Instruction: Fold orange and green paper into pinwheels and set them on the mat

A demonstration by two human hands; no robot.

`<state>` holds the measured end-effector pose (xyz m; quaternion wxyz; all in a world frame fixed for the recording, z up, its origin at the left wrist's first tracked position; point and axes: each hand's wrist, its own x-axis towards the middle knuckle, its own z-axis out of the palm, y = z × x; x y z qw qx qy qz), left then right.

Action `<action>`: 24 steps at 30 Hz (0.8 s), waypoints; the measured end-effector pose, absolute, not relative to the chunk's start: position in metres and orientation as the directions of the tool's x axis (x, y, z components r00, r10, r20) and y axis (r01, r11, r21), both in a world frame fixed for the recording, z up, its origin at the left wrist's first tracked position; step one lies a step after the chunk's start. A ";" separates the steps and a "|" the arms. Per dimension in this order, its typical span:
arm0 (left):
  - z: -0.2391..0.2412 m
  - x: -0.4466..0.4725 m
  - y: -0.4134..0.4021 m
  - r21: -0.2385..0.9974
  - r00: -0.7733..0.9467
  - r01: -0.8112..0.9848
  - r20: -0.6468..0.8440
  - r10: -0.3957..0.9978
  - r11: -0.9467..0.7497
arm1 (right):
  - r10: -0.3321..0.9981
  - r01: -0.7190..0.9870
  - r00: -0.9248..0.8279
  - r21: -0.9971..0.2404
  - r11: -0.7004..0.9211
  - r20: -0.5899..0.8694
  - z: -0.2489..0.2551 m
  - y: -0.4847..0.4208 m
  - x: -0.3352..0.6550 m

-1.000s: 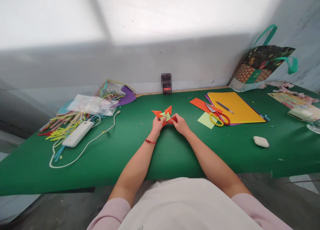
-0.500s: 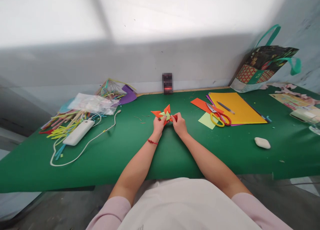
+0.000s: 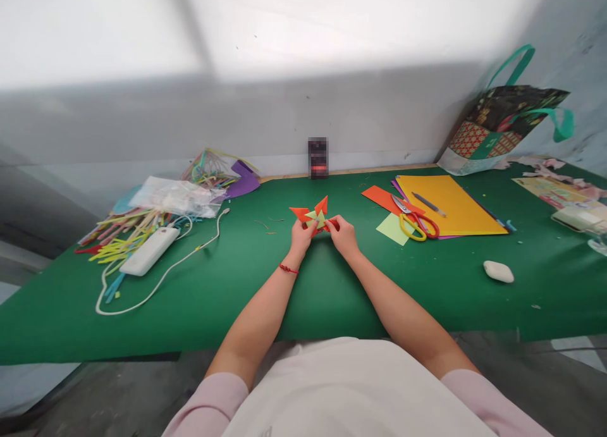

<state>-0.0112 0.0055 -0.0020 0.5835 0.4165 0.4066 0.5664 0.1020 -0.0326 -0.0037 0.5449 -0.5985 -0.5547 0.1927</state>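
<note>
A folded paper star (image 3: 313,214) in orange and pale green sits at the middle of the green table (image 3: 237,285). My left hand (image 3: 300,236) pinches its near left side, a red string around the wrist. My right hand (image 3: 342,234) pinches its near right side, fingers closed on an orange point. Both hands rest low on the table surface, close together. The star's far points stick up beyond my fingertips.
To the right lie coloured paper sheets (image 3: 450,203), scissors with red and yellow handles (image 3: 413,222), a pencil (image 3: 428,204) and a white eraser (image 3: 498,271). A patterned bag (image 3: 497,127) leans in the corner. Left are paper strips (image 3: 123,234), a plastic bag (image 3: 173,196) and a white power bank (image 3: 148,252) with cable.
The hands have shifted slightly on the paper star and turned it a little; its orange points now sit a touch further right and higher. Nothing else has moved.
</note>
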 end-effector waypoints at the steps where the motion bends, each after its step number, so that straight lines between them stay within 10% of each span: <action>1: -0.002 -0.011 0.006 0.946 0.032 -0.323 0.008 0.999 0.003 | 0.868 0.449 0.307 -0.863 0.230 0.391 -0.003 -0.033 0.102; 24: 0.000 -0.014 0.008 0.949 0.011 -0.309 0.066 0.998 -0.060 | 0.915 0.180 0.263 -0.947 0.265 0.306 0.003 -0.031 0.109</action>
